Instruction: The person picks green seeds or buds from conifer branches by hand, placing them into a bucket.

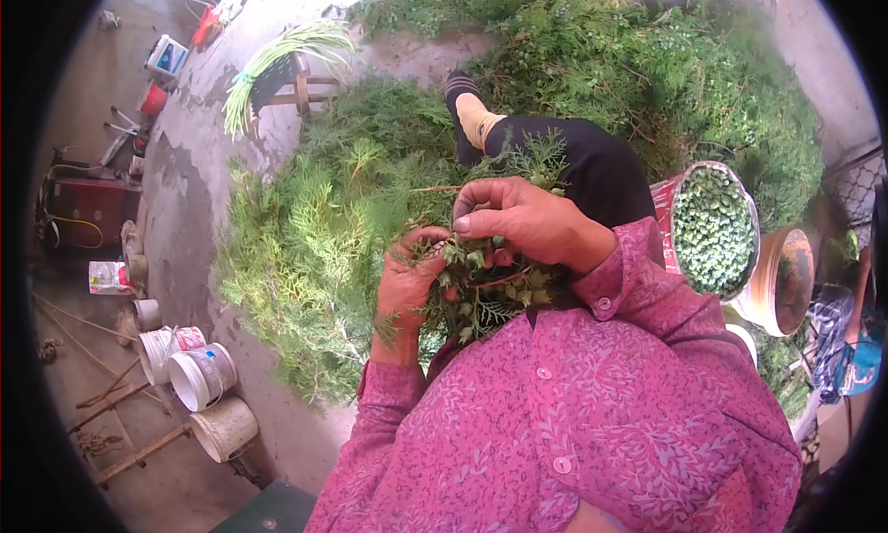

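Above my lap, my left hand (412, 272) is closed round a leafy cypress sprig (486, 297) that carries small pale-green cones. My right hand (523, 220) bends over the same sprig, its thumb and forefinger pinched together beside the left fingertips. Whatever lies inside that pinch is too small to make out. Flat green fronds stick out above and below both hands. A red bucket (664, 204) stands to my right, filled with picked green cones (712, 232).
Cut cypress branches (314, 246) cover the floor on my left, with another large heap (647, 61) ahead and right. A bundle of long green stalks (242, 93) rests on a small stool (303, 93). White buckets (192, 385) lie at left; a brown-rimmed bucket (766, 292) is at right.
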`<state>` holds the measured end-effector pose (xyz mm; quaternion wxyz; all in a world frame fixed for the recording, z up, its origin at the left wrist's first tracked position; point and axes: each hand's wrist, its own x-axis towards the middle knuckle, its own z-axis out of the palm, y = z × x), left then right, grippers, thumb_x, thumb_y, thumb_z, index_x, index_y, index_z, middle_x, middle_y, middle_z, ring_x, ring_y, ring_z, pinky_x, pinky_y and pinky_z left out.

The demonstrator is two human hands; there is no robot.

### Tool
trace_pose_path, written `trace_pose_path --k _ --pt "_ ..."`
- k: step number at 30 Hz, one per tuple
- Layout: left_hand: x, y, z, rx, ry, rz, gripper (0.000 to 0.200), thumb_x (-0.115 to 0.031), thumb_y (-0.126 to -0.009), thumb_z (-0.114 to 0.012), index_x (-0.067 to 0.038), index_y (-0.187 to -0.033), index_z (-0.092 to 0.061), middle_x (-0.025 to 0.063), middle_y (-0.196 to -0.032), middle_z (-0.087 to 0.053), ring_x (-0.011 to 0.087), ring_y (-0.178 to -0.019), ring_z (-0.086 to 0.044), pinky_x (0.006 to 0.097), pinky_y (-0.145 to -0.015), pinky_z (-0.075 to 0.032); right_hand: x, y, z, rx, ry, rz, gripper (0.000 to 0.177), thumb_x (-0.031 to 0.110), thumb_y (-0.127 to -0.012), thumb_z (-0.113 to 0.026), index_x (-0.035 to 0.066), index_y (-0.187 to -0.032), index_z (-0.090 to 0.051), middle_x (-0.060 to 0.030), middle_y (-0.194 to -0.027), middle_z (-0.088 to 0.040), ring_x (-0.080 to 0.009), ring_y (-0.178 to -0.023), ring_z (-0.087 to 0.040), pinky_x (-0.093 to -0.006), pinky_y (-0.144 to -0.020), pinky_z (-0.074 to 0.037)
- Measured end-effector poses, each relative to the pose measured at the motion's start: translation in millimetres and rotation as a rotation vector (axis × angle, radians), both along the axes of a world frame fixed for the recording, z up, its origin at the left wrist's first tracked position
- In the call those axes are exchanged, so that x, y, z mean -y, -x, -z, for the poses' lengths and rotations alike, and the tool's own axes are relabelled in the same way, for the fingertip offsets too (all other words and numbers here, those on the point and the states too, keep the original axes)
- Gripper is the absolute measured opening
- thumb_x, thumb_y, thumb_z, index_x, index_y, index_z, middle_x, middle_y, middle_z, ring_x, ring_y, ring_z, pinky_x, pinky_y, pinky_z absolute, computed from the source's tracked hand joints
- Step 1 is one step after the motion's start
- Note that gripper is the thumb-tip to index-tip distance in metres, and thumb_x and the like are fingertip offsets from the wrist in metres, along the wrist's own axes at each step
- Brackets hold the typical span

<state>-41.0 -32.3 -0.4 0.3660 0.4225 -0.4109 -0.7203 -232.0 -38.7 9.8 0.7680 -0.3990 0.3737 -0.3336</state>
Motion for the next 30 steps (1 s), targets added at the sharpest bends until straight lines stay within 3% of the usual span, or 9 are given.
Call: trace_pose_path --k 4,7,13,19,21,28,30 --pt "0 0 2 -0.039 -0.006 -0.001 0.014 -0.005 -0.079 -0.06 -0.003 -0.093 -0.058 0.0024 -0.073 -0.061 0.0063 -0.053 -0.054 0.0181 -0.038 -0.042 -2 -3 -11 0.058 -0.118 0.072 0.028 0.034 -0.081 -0.061 0.007 -0.09 -0.055 0.0012 -0.077 -0.055 -0.0052 -0.061 -0.05 -0.0185 -0.049 -0.042" --pt "1 2 0 -0.026 0.013 0.008 0.013 -0.005 -0.079 -0.06 -0.003 -0.092 -0.059 0.0026 -0.073 -0.061 0.0061 -0.053 -0.054 0.0181 -0.038 -0.042 -2 -5 -6 -0.055 -0.084 0.047 0.024 0.029 -0.08 -0.061 0.008 -0.089 -0.055 0.0025 -0.077 -0.054 -0.0058 -0.062 -0.049 -0.0196 -0.049 -0.041" --pt "1 3 -1 0.014 -0.057 0.04 0.012 -0.005 -0.078 -0.061 -0.002 -0.09 -0.059 0.0033 -0.072 -0.06 0.0076 -0.053 -0.054 0.0192 -0.037 -0.043 -5 -4 10 0.2 -0.222 0.119 0.014 0.017 -0.076 -0.061 0.008 -0.084 -0.054 0.0027 -0.071 -0.052 -0.008 -0.06 -0.048 -0.023 -0.047 -0.04" --pt "-9 6 -3 -0.021 -0.182 0.032 0.013 -0.004 -0.076 -0.063 -0.001 -0.088 -0.059 0.005 -0.07 -0.06 0.0111 -0.051 -0.055 0.021 -0.037 -0.042 -13 6 16 0.415 -0.326 -0.014 0.009 0.008 -0.073 -0.058 0.006 -0.079 -0.052 0.0001 -0.068 -0.051 -0.0093 -0.051 -0.048 -0.0205 -0.041 -0.034" --pt "-13 6 0 -0.103 -0.227 0.0 0.014 -0.003 -0.076 -0.062 -0.001 -0.089 -0.057 0.0067 -0.071 -0.06 0.0122 -0.049 -0.055 0.0214 -0.037 -0.041 -15 7 21 0.591 -0.351 -0.039 0.009 0.005 -0.073 -0.056 0.005 -0.08 -0.051 -0.0012 -0.068 -0.051 -0.0104 -0.05 -0.048 -0.0195 -0.038 -0.032" --pt "-18 -4 12 -0.253 -0.242 -0.046 0.015 -0.005 -0.076 -0.061 -0.001 -0.089 -0.054 0.0088 -0.074 -0.06 0.0142 -0.046 -0.054 0.0216 -0.038 -0.042 -23 4 14 0.635 -0.351 0.027 0.008 0.006 -0.075 -0.053 0.003 -0.081 -0.051 -0.0052 -0.073 -0.05 -0.0119 -0.051 -0.047 -0.0191 -0.039 -0.032" --pt "-17 -9 20 -0.551 -0.239 -0.049 0.018 -0.008 -0.076 -0.063 -0.002 -0.091 -0.055 0.0102 -0.078 -0.059 0.0159 -0.046 -0.054 0.0214 -0.038 -0.043 -22 9 15 1.009 -0.416 -0.128 0.01 0.009 -0.077 -0.052 0.001 -0.082 -0.049 -0.009 -0.081 -0.049 -0.0121 -0.056 -0.046 -0.0179 -0.039 -0.032"
